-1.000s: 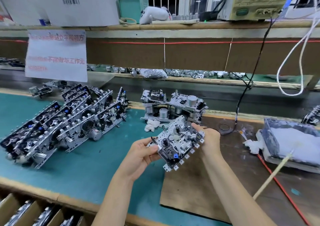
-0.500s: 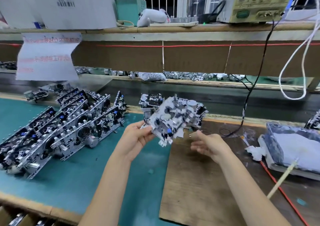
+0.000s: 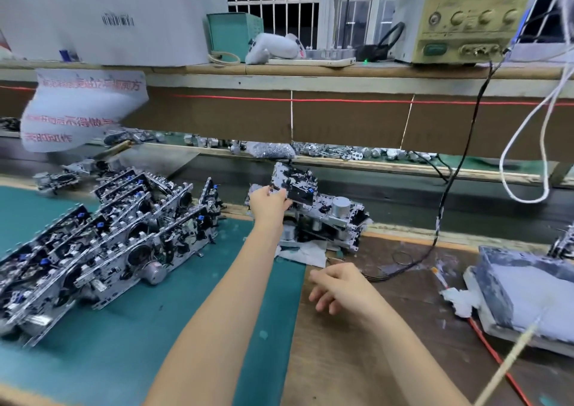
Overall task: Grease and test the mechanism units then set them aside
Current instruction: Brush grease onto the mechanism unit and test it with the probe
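The mechanism unit [image 3: 295, 185] is held tilted by the left hand [image 3: 267, 203], which grips its near side, at the far edge of the desk [image 3: 139, 359], seemingly resting on a small heap of units [image 3: 337, 219]. The right hand [image 3: 340, 286] hovers empty, fingers loosely spread, over the brown board [image 3: 357, 362]; rows of units [image 3: 108, 241] lean together toward the desk's left edge.

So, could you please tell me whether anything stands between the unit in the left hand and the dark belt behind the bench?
Nothing visible does. The left hand grips the unit above the group of units at the bench's far edge, and the belt just beyond looks bare there. The black cable hangs further right.
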`<state>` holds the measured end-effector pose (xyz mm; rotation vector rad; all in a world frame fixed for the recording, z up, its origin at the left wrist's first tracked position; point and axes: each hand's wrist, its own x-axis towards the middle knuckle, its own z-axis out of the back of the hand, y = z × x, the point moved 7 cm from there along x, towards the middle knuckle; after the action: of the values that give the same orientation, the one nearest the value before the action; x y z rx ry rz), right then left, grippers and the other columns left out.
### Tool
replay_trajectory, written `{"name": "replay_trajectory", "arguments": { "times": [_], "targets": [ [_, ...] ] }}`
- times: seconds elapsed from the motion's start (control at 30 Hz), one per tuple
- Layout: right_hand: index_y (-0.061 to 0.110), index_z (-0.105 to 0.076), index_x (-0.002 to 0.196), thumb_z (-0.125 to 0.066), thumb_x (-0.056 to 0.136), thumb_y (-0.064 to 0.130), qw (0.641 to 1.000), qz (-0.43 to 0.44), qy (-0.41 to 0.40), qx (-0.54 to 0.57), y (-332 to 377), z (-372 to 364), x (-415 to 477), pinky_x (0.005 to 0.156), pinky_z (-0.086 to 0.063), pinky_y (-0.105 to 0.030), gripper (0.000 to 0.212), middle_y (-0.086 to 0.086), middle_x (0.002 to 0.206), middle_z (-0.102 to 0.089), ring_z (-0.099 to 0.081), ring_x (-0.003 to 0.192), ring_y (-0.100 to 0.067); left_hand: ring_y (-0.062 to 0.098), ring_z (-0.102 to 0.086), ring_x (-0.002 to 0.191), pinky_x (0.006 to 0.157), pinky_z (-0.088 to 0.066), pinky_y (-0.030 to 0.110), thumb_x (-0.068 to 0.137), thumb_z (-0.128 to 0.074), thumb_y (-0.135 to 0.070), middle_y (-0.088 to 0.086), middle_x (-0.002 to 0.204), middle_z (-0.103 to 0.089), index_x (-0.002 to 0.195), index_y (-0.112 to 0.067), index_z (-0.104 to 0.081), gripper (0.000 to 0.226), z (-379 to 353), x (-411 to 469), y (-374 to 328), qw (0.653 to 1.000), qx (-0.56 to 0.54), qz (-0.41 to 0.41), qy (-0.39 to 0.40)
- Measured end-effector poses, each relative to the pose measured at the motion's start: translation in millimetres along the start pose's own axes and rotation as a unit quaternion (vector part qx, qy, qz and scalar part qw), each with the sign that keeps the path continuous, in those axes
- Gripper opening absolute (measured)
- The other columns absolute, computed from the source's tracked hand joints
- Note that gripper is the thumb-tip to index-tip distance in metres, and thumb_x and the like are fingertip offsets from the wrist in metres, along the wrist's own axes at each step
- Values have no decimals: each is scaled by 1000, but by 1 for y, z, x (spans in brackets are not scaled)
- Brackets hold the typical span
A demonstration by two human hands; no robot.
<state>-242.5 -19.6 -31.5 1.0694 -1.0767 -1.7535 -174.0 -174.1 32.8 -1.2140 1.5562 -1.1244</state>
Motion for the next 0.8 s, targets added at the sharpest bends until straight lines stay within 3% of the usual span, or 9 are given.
{"name": "replay_trajectory", "arguments": {
  "times": [0.07,0.13,0.2,0.27,0.3,0.43,0.5,0.6,0.8],
  "targets": [
    [11,-62,78,-50,96,22,1000,1,6,-6,1,-4,0,38,-38,-16,24,-4,65,-65,-57,46,-10,25,-57,91,84,-51,29,92,-51,7,14,129,-44,138,5,-38,48,2,0,0,1000,19,5,6],
    [9,-64,83,-50,95,21,1000,2,11,-11,4,-7,-1,40,-39,-16,22,-3,65,-65,-57,46,-10,35,-64,93,81,-55,38,93,-55,-3,11,107,-53,99,-8,-55,8,8,-2,-4,995,99,-6,30],
    [7,-64,88,-49,96,20,1000,4,15,-10,6,-12,-1,40,-39,-16,21,-4,66,-64,-56,46,-9,37,-64,93,85,-51,38,92,-58,-14,14,90,-59,79,-11,-53,14,27,1,-13,973,219,-72,21],
    [7,-62,86,-49,96,19,1000,6,16,-5,7,-16,-2,40,-39,-16,20,-4,65,-63,-55,45,-9,28,-56,86,72,-38,25,93,-55,-18,4,81,-57,87,-8,-57,12,60,2,-24,930,336,-146,-37],
    [7,-61,84,-49,96,18,1000,7,17,-5,8,-18,-2,40,-39,-15,20,-4,65,-63,-55,45,-8,27,-52,86,68,-32,26,94,-53,-17,4,82,-56,90,-8,-56,11,78,3,-29,895,406,-172,-71],
    [6,-61,83,-50,95,16,1000,8,27,-9,6,-30,-3,39,-38,-16,20,-6,64,-62,-55,44,-8,33,-48,117,94,-36,36,97,-49,-19,20,123,-52,117,3,-48,31,140,18,-31,718,663,-167,-126],
    [6,-61,82,-50,95,16,1000,5,30,-5,4,-35,-3,39,-38,-16,20,-6,64,-61,-54,44,-9,31,-49,119,96,-38,35,98,-46,-21,19,125,-53,122,3,-44,34,154,25,-27,667,724,-148,-95],
    [6,-61,81,-50,95,17,999,2,31,-10,2,-40,-2,40,-38,-16,21,-4,62,-62,-55,44,-9,32,-53,115,91,-43,36,97,-47,-12,18,124,-55,122,2,-45,28,160,30,-21,633,762,-129,-39],
    [5,-61,84,-50,95,17,999,0,37,-6,3,-44,1,41,-39,-15,20,-4,62,-62,-55,45,-10,33,-53,109,86,-41,36,95,-49,-6,19,121,-52,114,-1,-48,20,154,19,-21,617,776,-127,-24]
  ]
}}
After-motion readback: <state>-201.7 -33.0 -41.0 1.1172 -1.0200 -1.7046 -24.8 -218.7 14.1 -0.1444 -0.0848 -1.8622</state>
